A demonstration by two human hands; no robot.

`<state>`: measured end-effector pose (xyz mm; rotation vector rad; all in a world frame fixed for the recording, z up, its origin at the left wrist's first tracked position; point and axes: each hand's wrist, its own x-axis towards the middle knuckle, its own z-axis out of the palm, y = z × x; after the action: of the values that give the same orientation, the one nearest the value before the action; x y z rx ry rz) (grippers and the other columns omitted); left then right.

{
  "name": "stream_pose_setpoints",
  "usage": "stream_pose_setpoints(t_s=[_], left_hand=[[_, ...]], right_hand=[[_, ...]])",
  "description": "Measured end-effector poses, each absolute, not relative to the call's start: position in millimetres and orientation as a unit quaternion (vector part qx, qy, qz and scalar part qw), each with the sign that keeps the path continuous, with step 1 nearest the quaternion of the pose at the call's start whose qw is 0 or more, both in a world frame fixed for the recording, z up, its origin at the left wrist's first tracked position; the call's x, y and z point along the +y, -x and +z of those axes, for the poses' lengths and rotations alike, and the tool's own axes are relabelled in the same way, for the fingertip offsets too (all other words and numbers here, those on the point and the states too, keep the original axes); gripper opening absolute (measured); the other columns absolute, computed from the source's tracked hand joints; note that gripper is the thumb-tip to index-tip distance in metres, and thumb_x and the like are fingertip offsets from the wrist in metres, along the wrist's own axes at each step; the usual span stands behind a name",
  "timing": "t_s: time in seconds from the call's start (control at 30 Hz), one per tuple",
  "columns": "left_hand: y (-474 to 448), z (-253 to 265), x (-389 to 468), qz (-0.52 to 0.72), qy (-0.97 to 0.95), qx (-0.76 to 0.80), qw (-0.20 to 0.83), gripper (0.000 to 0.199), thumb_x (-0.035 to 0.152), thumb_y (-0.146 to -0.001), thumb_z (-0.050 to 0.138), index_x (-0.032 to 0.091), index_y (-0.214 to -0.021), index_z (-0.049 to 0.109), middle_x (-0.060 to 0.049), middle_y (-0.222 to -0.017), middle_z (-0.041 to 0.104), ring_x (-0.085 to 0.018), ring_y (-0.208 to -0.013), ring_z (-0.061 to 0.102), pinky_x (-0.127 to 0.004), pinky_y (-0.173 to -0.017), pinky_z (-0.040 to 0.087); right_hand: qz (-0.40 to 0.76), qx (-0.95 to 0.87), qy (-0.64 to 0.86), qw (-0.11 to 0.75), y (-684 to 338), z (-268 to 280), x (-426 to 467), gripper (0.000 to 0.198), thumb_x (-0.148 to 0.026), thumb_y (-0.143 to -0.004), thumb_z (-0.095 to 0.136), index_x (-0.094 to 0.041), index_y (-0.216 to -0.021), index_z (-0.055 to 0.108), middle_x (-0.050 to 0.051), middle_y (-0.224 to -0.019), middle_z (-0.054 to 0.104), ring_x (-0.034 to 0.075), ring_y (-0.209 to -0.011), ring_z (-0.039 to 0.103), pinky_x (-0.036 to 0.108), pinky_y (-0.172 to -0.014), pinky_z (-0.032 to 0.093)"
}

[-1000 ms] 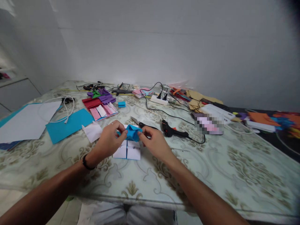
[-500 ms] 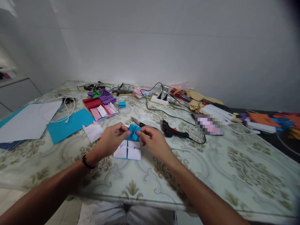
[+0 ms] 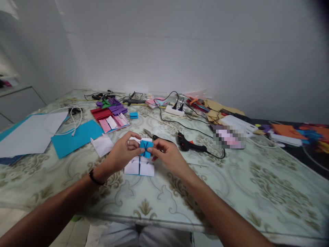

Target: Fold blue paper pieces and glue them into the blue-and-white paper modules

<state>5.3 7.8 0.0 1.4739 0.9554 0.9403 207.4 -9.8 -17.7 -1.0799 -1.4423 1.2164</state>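
A small folded piece of blue paper (image 3: 146, 148) is pinched between my left hand (image 3: 125, 151) and my right hand (image 3: 167, 154). Dark crease lines cross on its face, and both thumbs press on its front. My other fingers go behind it and are partly hidden. Just under it on the table lies a folded white paper (image 3: 132, 168) with a blue slit down its middle. Scissors (image 3: 154, 136) lie beyond my hands, their handles partly covered by my right hand. To the left of my left hand rests a creased white paper (image 3: 102, 144).
A black glue gun (image 3: 190, 144) with its cord lies to the right, near a phone (image 3: 228, 136). Blue paper (image 3: 77, 139) and white sheets (image 3: 33, 133) are on the left. Folded coloured papers (image 3: 113, 113), a small blue piece (image 3: 133, 115) and a power strip (image 3: 174, 110) sit farther back.
The blue folded paper has tilted more upright and squarer to me, slightly lower. My thumbs have moved inward onto its front. Everything else lies as before.
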Motion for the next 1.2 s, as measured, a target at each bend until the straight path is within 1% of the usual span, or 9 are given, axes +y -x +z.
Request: stream_pose_setpoints(t_s=[0.07,0.17,0.27,0.4,0.47,0.57,0.77,1.03,1.2], left_hand=[[-5.0,-0.1,7.1,0.365,-0.636,0.392,0.555,0.040,0.026,-0.075,0.080,0.018,-0.109,0.061,0.004,-0.071,0.069,-0.013,-0.067,0.069,-0.022,-0.062,0.049],[-5.4,-1.1,5.8,0.329,-0.657,0.375,0.565,0.028,0.027,-0.079,0.077,0.017,-0.103,0.066,-0.001,-0.083,0.074,-0.016,-0.077,0.072,-0.025,-0.070,0.054],[-5.9,-2.0,5.1,0.322,-0.667,0.376,0.557,0.023,0.031,-0.083,0.074,0.016,-0.099,0.069,-0.003,-0.089,0.076,-0.017,-0.080,0.072,-0.027,-0.074,0.057],[-4.1,-2.9,5.5,0.344,-0.669,0.381,0.538,0.024,0.037,-0.087,0.073,0.015,-0.093,0.069,-0.003,-0.084,0.075,-0.016,-0.077,0.072,-0.026,-0.071,0.057],[-2.9,-2.9,5.6,0.358,-0.668,0.383,0.528,0.025,0.039,-0.088,0.073,0.015,-0.092,0.068,-0.003,-0.082,0.075,-0.016,-0.075,0.071,-0.026,-0.069,0.057],[-2.8,-0.9,5.3,0.360,-0.666,0.383,0.530,0.027,0.043,-0.090,0.071,0.015,-0.093,0.069,-0.003,-0.079,0.075,-0.017,-0.073,0.073,-0.027,-0.070,0.059],[-3.7,4.6,5.9,0.361,-0.652,0.385,0.544,0.034,0.048,-0.093,0.068,0.015,-0.089,0.072,-0.005,-0.081,0.076,-0.019,-0.074,0.075,-0.029,-0.072,0.061],[-1.0,3.3,5.9,0.331,-0.658,0.352,0.577,0.029,0.043,-0.086,0.077,0.014,-0.090,0.073,-0.007,-0.082,0.078,-0.019,-0.076,0.075,-0.028,-0.072,0.059],[-1.7,2.9,5.8,0.331,-0.629,0.344,0.613,0.035,0.047,-0.081,0.081,0.014,-0.087,0.072,-0.005,-0.085,0.077,-0.018,-0.074,0.075,-0.028,-0.070,0.060]], right_hand=[[0.471,-0.602,0.449,0.463,-206.5,-16.8,-11.6,0.029,-0.045,-0.078,0.079,-0.021,-0.082,0.064,-0.001,-0.073,0.057,0.016,-0.066,0.056,0.030,-0.060,0.053],[0.452,-0.615,0.446,0.468,-205.9,-15.1,-13.5,0.023,-0.038,-0.081,0.076,-0.022,-0.092,0.066,0.000,-0.079,0.063,0.016,-0.071,0.059,0.029,-0.064,0.051],[0.464,-0.609,0.431,0.478,-206.4,-12.9,-14.1,0.029,-0.037,-0.082,0.076,-0.023,-0.103,0.063,-0.002,-0.079,0.064,0.016,-0.074,0.062,0.028,-0.067,0.050],[0.456,-0.636,0.431,0.450,-206.9,-10.8,-15.5,0.034,-0.040,-0.084,0.076,-0.022,-0.109,0.063,0.000,-0.087,0.066,0.017,-0.080,0.063,0.029,-0.071,0.051],[0.433,-0.661,0.440,0.426,-206.4,-11.4,-16.3,0.032,-0.040,-0.083,0.078,-0.021,-0.104,0.064,0.001,-0.090,0.066,0.017,-0.080,0.061,0.029,-0.073,0.051],[0.415,-0.673,0.456,0.408,-205.6,-13.5,-16.1,0.023,-0.039,-0.082,0.076,-0.020,-0.091,0.066,-0.001,-0.082,0.062,0.016,-0.074,0.056,0.029,-0.070,0.048],[0.433,-0.670,0.443,0.410,-208.0,-10.1,-14.5,0.022,-0.040,-0.086,0.069,-0.019,-0.083,0.066,-0.001,-0.076,0.060,0.015,-0.070,0.053,0.027,-0.065,0.044],[0.480,-0.642,0.420,0.426,-210.6,-9.5,-13.3,0.025,-0.042,-0.085,0.069,-0.018,-0.089,0.066,0.000,-0.078,0.062,0.015,-0.069,0.055,0.027,-0.066,0.046],[0.486,-0.656,0.402,0.414,-209.5,-9.3,-14.9,0.026,-0.043,-0.085,0.070,-0.018,-0.083,0.065,-0.002,-0.073,0.058,0.013,-0.066,0.051,0.026,-0.063,0.042]])
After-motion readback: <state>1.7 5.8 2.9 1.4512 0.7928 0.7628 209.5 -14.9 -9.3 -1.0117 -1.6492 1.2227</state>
